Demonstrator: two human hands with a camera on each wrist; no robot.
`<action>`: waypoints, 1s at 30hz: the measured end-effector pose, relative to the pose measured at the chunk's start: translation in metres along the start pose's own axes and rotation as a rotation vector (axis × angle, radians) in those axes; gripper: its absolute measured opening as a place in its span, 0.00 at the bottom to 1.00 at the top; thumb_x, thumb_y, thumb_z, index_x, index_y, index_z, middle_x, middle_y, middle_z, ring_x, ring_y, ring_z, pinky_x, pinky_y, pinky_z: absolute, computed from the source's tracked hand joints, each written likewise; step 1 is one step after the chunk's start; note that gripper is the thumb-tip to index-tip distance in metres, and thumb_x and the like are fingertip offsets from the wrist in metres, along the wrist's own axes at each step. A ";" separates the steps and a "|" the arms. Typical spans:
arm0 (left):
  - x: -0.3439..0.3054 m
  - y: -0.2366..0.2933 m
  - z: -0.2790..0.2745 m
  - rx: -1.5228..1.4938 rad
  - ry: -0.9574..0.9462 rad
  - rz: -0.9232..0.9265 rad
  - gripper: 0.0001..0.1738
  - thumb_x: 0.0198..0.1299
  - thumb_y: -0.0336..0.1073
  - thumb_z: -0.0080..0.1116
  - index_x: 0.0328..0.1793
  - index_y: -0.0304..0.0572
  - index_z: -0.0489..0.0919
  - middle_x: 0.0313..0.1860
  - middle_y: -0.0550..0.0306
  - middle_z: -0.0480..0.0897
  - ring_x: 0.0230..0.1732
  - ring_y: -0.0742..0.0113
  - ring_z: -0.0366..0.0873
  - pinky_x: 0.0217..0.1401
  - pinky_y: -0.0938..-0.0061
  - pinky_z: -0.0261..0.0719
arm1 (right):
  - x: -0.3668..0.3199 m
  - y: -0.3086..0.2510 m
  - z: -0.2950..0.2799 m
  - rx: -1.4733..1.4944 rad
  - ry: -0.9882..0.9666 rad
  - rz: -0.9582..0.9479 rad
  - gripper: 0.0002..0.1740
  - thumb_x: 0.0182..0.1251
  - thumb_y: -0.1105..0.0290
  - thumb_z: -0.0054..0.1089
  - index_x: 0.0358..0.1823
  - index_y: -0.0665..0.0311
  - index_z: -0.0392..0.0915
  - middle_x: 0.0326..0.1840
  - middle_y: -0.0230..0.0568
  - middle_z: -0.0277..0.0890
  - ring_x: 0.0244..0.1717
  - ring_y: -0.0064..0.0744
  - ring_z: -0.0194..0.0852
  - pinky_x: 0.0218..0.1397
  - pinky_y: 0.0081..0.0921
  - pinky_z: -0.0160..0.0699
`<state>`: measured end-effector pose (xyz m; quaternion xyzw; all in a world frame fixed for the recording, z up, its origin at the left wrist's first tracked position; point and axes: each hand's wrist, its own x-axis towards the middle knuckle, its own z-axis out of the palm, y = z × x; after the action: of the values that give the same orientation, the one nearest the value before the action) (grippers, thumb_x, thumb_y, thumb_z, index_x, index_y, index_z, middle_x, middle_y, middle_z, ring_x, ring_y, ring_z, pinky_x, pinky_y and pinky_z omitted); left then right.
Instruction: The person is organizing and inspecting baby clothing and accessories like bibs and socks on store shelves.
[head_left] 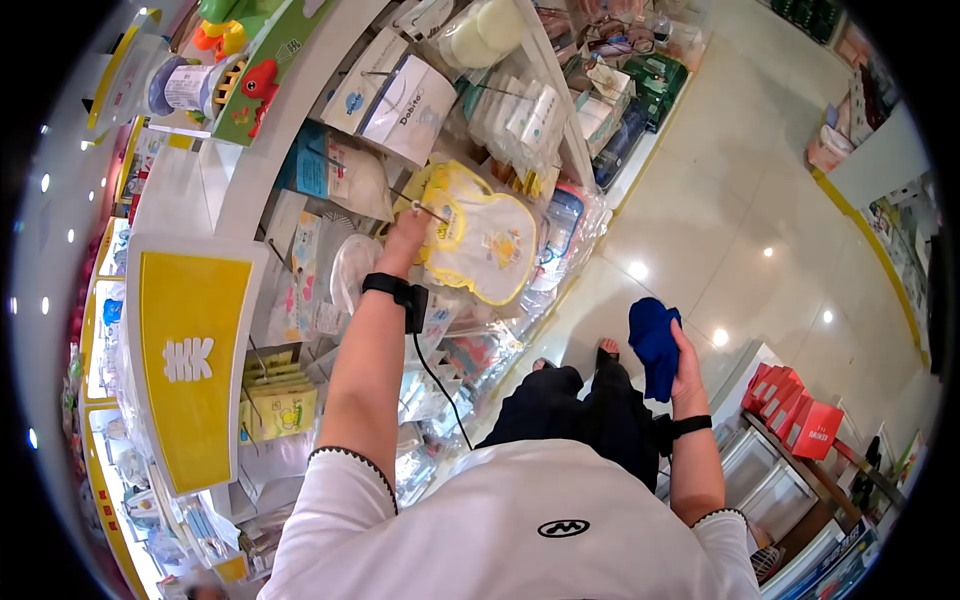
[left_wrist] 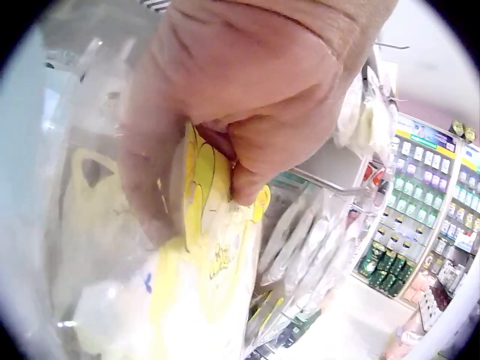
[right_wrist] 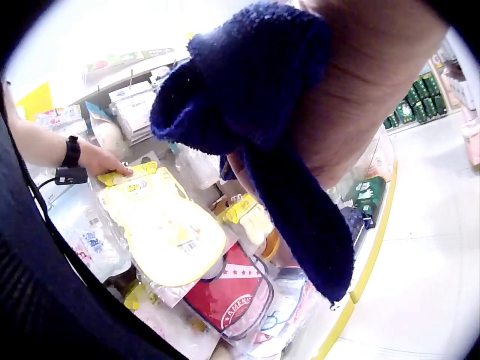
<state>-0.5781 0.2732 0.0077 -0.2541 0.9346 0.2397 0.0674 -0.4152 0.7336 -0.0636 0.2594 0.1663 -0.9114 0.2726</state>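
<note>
Standing in a shop selling baby goods. Facing a white rack [head_left: 250, 180] crowded with bagged stock hanging on metal pegs [left_wrist: 337, 189]: a bib [head_left: 485, 245], packs [head_left: 400, 100], toys [head_left: 235, 40] sitting up top. Passing a yellow sign [head_left: 190, 360] at the rack's end. Looking out over a glossy tiled floor [head_left: 720, 200] reflecting ceiling lights, past red boxes [head_left: 790, 408] stacked on a low stand, toward far shelves [left_wrist: 431, 202] holding rows of small cartons.

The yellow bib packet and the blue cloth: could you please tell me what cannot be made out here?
Yellow bib packet: its print is too small in the head view, blurred in the left wrist view.
Right hand: fingers covered by the blue cloth, right wrist view.
Red boxes: lettering too small, head view.
</note>
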 end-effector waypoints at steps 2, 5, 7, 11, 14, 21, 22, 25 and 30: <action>-0.006 -0.001 -0.011 0.065 0.050 0.110 0.25 0.58 0.54 0.47 0.49 0.41 0.76 0.49 0.41 0.77 0.51 0.44 0.73 0.50 0.58 0.70 | -0.003 0.006 0.002 -0.007 -0.004 -0.008 0.29 0.67 0.54 0.49 0.59 0.71 0.64 0.54 0.49 0.72 0.53 0.43 0.72 0.58 0.36 0.72; 0.045 -0.037 -0.007 0.210 0.130 0.080 0.26 0.59 0.53 0.45 0.53 0.41 0.74 0.54 0.43 0.74 0.55 0.45 0.70 0.57 0.59 0.66 | 0.001 0.011 -0.010 -0.052 0.103 -0.004 0.27 0.66 0.55 0.51 0.58 0.70 0.66 0.53 0.47 0.73 0.51 0.40 0.74 0.56 0.34 0.73; 0.055 -0.033 -0.005 0.359 0.270 0.051 0.25 0.61 0.52 0.44 0.54 0.42 0.73 0.55 0.45 0.74 0.57 0.46 0.68 0.59 0.60 0.64 | -0.001 0.008 -0.008 -0.064 0.098 0.034 0.27 0.66 0.56 0.51 0.58 0.70 0.65 0.53 0.46 0.73 0.49 0.36 0.75 0.54 0.30 0.75; 0.105 -0.095 0.007 0.519 0.326 0.272 0.31 0.64 0.57 0.38 0.57 0.37 0.71 0.59 0.42 0.71 0.61 0.43 0.64 0.64 0.56 0.57 | 0.001 0.004 0.000 -0.073 0.081 0.052 0.27 0.66 0.57 0.51 0.58 0.70 0.65 0.52 0.46 0.74 0.47 0.35 0.76 0.51 0.28 0.77; 0.057 -0.036 -0.014 0.355 0.368 0.260 0.29 0.64 0.55 0.39 0.58 0.37 0.71 0.58 0.43 0.71 0.60 0.44 0.66 0.63 0.54 0.58 | 0.004 0.002 0.008 -0.057 0.108 0.029 0.27 0.66 0.57 0.51 0.57 0.70 0.66 0.51 0.46 0.74 0.47 0.35 0.77 0.50 0.28 0.78; 0.065 -0.033 -0.022 0.466 0.415 0.355 0.29 0.62 0.53 0.44 0.58 0.35 0.71 0.57 0.40 0.72 0.58 0.41 0.67 0.62 0.53 0.60 | 0.041 0.011 0.025 -0.047 0.087 0.044 0.27 0.66 0.56 0.51 0.57 0.70 0.66 0.52 0.47 0.74 0.49 0.39 0.75 0.54 0.33 0.75; 0.069 -0.034 -0.020 0.482 0.415 0.354 0.29 0.62 0.53 0.44 0.58 0.35 0.71 0.57 0.39 0.72 0.58 0.41 0.67 0.62 0.53 0.60 | 0.050 0.011 0.029 -0.067 0.057 0.053 0.26 0.66 0.56 0.51 0.57 0.70 0.66 0.52 0.47 0.74 0.49 0.38 0.75 0.54 0.33 0.75; 0.066 -0.039 -0.012 0.516 0.409 0.363 0.29 0.62 0.52 0.45 0.58 0.34 0.71 0.57 0.38 0.71 0.58 0.40 0.67 0.61 0.53 0.60 | 0.076 0.013 0.039 -0.111 0.029 0.043 0.26 0.65 0.56 0.53 0.56 0.69 0.68 0.50 0.45 0.75 0.47 0.37 0.76 0.52 0.31 0.76; 0.057 -0.048 0.001 0.575 0.340 0.296 0.29 0.61 0.52 0.46 0.58 0.34 0.71 0.57 0.37 0.71 0.58 0.39 0.67 0.61 0.53 0.60 | 0.102 -0.003 0.065 -0.112 0.031 0.042 0.22 0.62 0.61 0.56 0.52 0.67 0.70 0.46 0.43 0.76 0.44 0.35 0.77 0.49 0.29 0.77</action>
<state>-0.6022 0.2120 -0.0271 -0.1231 0.9882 -0.0716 -0.0558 -0.5148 0.6648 -0.0682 0.2613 0.2160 -0.8907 0.3030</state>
